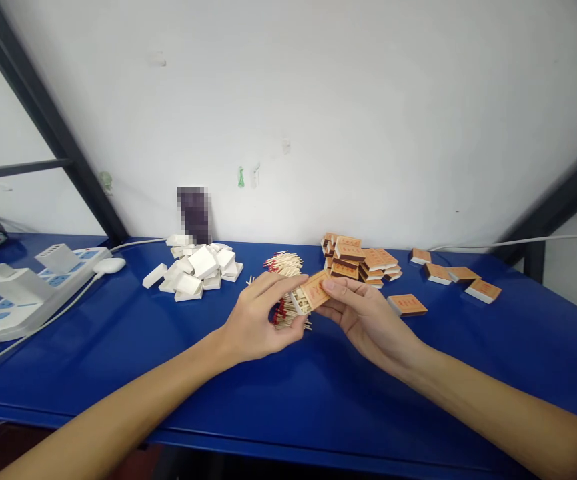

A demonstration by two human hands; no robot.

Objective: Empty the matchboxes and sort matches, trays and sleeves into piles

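"Right hand (368, 317)?"
"Clamped on a part-open matchbox (317, 291), above the tabletop (268, 407)."
"Left hand (253, 317)?"
"Curved round the box's open end; can't tell if gripping. Loose matches (291, 263) behind, white trays (204, 263) to the left."

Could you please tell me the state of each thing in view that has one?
Matchbox: partly open, matches inside
Right hand: gripping the matchbox's orange sleeve
Left hand: curled at its open end
Loose matches: heaped
White trays: in a jumbled pile
Orange pile: stacked; contents not clear
Orange boxes at right: lying flat, spread out
Power strip: adapters plugged in
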